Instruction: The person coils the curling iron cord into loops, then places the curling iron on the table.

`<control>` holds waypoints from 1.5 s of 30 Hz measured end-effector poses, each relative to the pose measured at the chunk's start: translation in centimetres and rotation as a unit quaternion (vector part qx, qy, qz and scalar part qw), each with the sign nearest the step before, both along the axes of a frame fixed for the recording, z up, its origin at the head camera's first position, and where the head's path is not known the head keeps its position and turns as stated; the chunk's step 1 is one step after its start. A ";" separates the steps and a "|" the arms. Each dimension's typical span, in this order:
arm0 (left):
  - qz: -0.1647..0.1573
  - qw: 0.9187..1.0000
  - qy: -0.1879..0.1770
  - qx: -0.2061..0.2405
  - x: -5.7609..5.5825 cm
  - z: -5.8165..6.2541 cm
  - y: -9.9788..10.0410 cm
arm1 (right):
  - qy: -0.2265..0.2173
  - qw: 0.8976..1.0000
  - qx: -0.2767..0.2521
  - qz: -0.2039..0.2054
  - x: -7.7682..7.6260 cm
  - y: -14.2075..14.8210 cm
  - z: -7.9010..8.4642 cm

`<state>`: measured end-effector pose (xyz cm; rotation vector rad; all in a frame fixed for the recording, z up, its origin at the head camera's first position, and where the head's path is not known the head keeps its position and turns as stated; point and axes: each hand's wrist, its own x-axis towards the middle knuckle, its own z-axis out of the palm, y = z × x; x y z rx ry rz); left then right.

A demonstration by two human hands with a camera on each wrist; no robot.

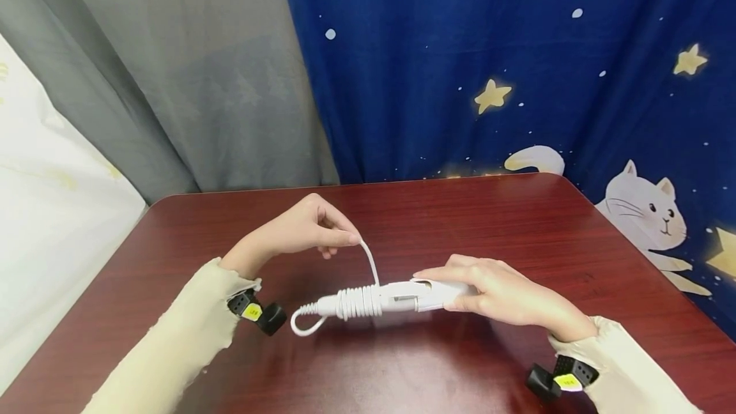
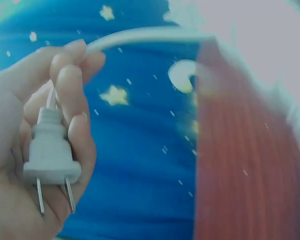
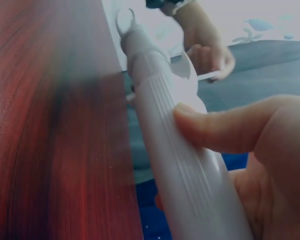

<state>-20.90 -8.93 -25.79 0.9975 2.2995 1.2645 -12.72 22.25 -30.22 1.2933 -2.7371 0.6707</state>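
Observation:
My right hand grips one end of a white appliance that looks like a hair straightener. Its ribbed body fills the middle of the right wrist view, with my thumb along one side. Several turns of its white power cord are wound round the other end, and a small loop hangs at the tip. Above and to the left, my left hand pinches the free length of cord between thumb and fingers. In the left wrist view the two-pin plug hangs against the palm.
Beneath the hands is a dark red wooden table. Behind it hang a grey curtain and a blue curtain with stars and a cat. White cloth hangs on the left. Each wrist bears a small black camera.

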 end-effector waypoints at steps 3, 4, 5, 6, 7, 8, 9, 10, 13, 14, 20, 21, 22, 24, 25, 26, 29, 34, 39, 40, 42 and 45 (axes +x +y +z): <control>0.008 1.000 0.000 0.018 1.1 0.7 0.5 | 0.022 0.999 -0.001 -0.036 -0.1 -0.1 -0.1; 0.012 1.000 0.000 0.023 1.5 0.8 0.7 | 0.030 0.998 -0.002 -0.050 -0.1 -0.2 -0.1; 0.014 1.000 0.001 0.026 1.9 0.9 0.8 | 0.040 0.997 -0.001 -0.066 -0.1 -0.2 -0.2; 0.014 0.999 -0.003 0.030 2.2 1.0 0.9 | 0.048 0.995 -0.002 -0.082 -0.1 -0.3 -0.2; 0.012 0.999 -0.009 0.032 2.6 1.0 0.9 | 0.057 0.994 -0.003 -0.098 -0.1 -0.3 -0.2; 0.007 0.999 -0.015 0.035 2.9 0.9 0.8 | 0.064 0.991 -0.007 -0.114 -0.1 -0.4 -0.3; 0.000 0.999 -0.024 0.039 3.2 0.9 0.7 | 0.070 0.989 -0.011 -0.129 -0.2 -0.4 -0.3; -0.009 0.998 -0.033 0.045 3.4 0.8 0.5 | 0.077 0.987 -0.015 -0.143 -0.2 -0.4 -0.4; -0.045 0.995 -0.056 0.068 4.1 0.5 0.1 | 0.087 0.980 -0.037 -0.175 -0.4 -0.5 -0.4; -0.054 0.994 -0.057 0.074 4.3 0.3 0.1 | 0.089 0.978 -0.046 -0.182 -0.5 -0.5 -0.4; -0.079 0.991 -0.066 0.086 5.2 -1.1 0.1 | 0.105 0.967 -0.091 -0.214 -0.9 -0.6 -0.1; -0.085 0.990 -0.066 0.092 5.3 -1.3 0.1 | 0.109 0.965 -0.096 -0.216 -1.0 -0.6 -0.1; -0.088 0.989 -0.068 0.099 5.3 -1.6 0.0 | 0.112 0.964 -0.102 -0.216 -1.0 -0.6 -0.1; -0.093 0.987 -0.072 0.109 5.3 -2.1 0.0 | 0.119 0.963 -0.114 -0.213 -1.0 -0.6 0.0; -0.097 0.986 -0.075 0.113 5.3 -2.4 -0.1 | 0.121 0.963 -0.120 -0.211 -1.0 -0.6 0.1; -0.099 0.985 -0.077 0.114 5.2 -2.6 -0.1 | 0.121 0.963 -0.125 -0.207 -1.1 -0.6 0.1; -0.095 0.986 -0.087 0.108 5.0 -3.4 -0.3 | 0.113 0.964 -0.138 -0.195 -1.0 -0.6 0.3; -0.076 0.987 -0.106 0.089 4.4 -5.0 -0.1 | 0.089 0.972 -0.145 -0.163 -0.9 -0.4 0.8; -0.098 0.986 -0.125 0.057 3.6 -6.6 0.3 | 0.054 0.982 -0.152 -0.095 -1.1 -0.3 1.5; -0.103 0.985 -0.130 0.054 3.5 -6.9 0.3 | 0.040 0.984 -0.156 -0.074 -1.2 -0.3 1.6; -0.109 0.981 -0.151 0.052 3.3 -7.1 0.4 | 0.009 0.987 -0.158 -0.030 -1.5 -0.3 1.7; -0.104 0.979 -0.173 0.039 3.2 -6.8 0.6 | -0.028 0.989 -0.146 0.028 -1.7 -0.4 1.8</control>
